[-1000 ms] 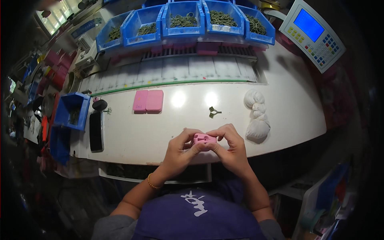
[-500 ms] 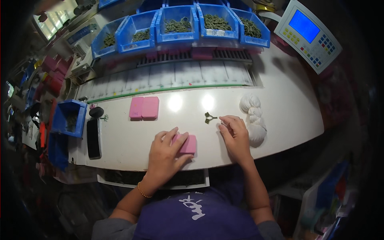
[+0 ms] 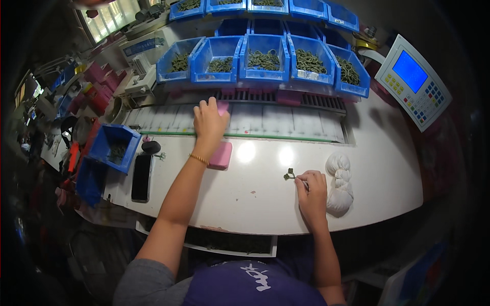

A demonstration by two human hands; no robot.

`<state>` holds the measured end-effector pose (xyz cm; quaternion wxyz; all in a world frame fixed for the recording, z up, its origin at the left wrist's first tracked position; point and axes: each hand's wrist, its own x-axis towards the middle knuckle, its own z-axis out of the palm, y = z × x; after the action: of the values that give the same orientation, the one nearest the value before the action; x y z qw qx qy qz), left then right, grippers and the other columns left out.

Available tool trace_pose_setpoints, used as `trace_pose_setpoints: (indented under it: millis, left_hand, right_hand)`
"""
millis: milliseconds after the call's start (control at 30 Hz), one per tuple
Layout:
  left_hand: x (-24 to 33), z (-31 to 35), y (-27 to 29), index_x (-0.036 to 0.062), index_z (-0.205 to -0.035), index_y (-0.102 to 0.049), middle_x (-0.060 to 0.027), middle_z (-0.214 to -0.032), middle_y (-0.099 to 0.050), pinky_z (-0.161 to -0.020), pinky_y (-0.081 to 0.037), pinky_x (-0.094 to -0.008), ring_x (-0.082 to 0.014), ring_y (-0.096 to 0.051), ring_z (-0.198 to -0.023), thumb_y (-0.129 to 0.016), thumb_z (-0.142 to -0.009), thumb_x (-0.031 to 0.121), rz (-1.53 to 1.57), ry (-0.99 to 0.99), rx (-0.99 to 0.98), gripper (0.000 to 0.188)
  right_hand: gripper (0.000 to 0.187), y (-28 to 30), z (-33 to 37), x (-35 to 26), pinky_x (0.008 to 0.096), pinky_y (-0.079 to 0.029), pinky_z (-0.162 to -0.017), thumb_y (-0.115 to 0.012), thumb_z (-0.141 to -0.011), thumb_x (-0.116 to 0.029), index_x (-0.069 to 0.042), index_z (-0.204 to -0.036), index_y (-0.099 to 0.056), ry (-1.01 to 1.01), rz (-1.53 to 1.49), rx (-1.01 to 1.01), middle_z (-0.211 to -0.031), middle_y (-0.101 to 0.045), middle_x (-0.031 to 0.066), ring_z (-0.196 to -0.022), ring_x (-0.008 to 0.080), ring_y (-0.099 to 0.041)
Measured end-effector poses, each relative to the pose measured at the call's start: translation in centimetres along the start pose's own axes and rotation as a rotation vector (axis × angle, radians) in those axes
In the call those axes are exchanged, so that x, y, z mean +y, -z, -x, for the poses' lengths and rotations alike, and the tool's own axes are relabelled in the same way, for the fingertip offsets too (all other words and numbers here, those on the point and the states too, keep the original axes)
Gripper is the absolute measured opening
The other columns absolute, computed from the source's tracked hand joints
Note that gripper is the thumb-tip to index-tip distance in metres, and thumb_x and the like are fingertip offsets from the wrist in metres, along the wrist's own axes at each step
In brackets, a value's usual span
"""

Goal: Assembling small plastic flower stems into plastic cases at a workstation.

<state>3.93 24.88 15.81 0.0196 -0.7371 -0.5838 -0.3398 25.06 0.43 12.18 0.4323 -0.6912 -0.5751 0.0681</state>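
My left hand (image 3: 208,122) reaches far forward over the white marked strip, closed on a pink block (image 3: 223,107) that shows beside the fingers. Beneath and beside that wrist sits pink block material (image 3: 220,156) on the white tabletop, partly covered by my arm. Close to the table's right side, my right hand (image 3: 313,191) pinches the stem of a small dark green, branch-shaped piece (image 3: 289,175) between thumb and finger. A twisted white cloth bundle (image 3: 340,183) lies just right of that hand.
Blue bins (image 3: 264,60) of green pieces line the back. A keypad display (image 3: 414,81) stands at the right. On the left are a black phone (image 3: 142,178), a dark oval object (image 3: 151,147) and another blue bin (image 3: 115,147). An open drawer (image 3: 274,247) juts below the front edge.
My left hand has carried the pink block from the table's front up to the marked strip. My right thumb and finger have closed on the green piece's stem. The view has shifted.
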Motion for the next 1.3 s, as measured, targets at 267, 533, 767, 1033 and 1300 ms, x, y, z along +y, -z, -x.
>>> trace_pose_setpoints:
  millis: [267,533,767,1033,1300]
  left_hand:
    - [-1.5,3.6,1.6,-0.002,-0.132,-0.052,-0.0258,-0.134,-0.051,-0.099,-0.044,-0.0502,-0.0415,-0.052,-0.118,-0.067,-0.088,0.045,-0.152,-0.047,-0.1,0.066]
    - [2.4,14.2,6.6,0.0005,-0.14,-0.048,-0.0247,-0.144,-0.044,-0.118,-0.023,-0.0485,-0.0376,-0.038,-0.137,-0.071,-0.088,0.036,0.383,-0.5,-0.623,0.067]
    - [1.6,11.9,6.6,0.0092,-0.133,-0.057,-0.019,-0.129,-0.053,-0.101,-0.039,-0.0475,-0.0368,-0.045,-0.12,-0.083,-0.072,0.034,0.152,-0.368,-0.498,0.071]
    - [1.0,11.7,10.8,0.0112,-0.131,-0.058,-0.0169,-0.134,-0.05,-0.104,-0.043,-0.0464,-0.0388,-0.049,-0.12,-0.092,-0.057,0.024,0.09,-0.414,-0.711,0.082]
    - [1.1,11.2,9.3,0.003,-0.107,-0.068,-0.0112,-0.094,-0.065,-0.069,-0.054,-0.0388,-0.0298,-0.067,-0.079,-0.078,-0.072,0.044,0.296,-0.392,-0.634,0.054]
  right_hand:
    - [0.007,0.2,0.1,-0.1,0.0387,-0.047,-0.078,-0.068,-0.087,-0.005,-0.002,-0.092,-0.066,-0.004,-0.057,0.044,-0.097,-0.062,0.0124,-0.092,0.0291,-0.056]
    - [0.008,0.0,0.7,-1.2,0.0381,-0.048,-0.074,-0.068,-0.087,-0.002,-0.001,-0.094,-0.066,0.037,-0.104,0.165,-0.091,-0.064,0.0133,-0.086,0.0301,-0.059]
    - [0.014,-1.0,2.0,-3.1,0.0385,-0.048,-0.068,-0.07,-0.084,0.001,0.0,-0.097,-0.066,0.319,-0.179,0.054,-0.087,-0.066,0.012,-0.076,0.0297,-0.061]
    - [0.012,-1.8,3.7,-4.1,0.0307,-0.048,-0.065,-0.063,-0.096,-0.01,0.0,-0.099,-0.069,-0.048,-0.453,-0.052,-0.087,-0.067,0.0113,-0.073,0.021,-0.06]
    - [0.023,-2.4,4.0,-4.2,0.026,-0.05,-0.073,-0.062,-0.098,-0.015,0.002,-0.113,-0.066,-0.248,-0.707,-0.131,-0.097,-0.069,0.0102,-0.083,0.0147,-0.063]
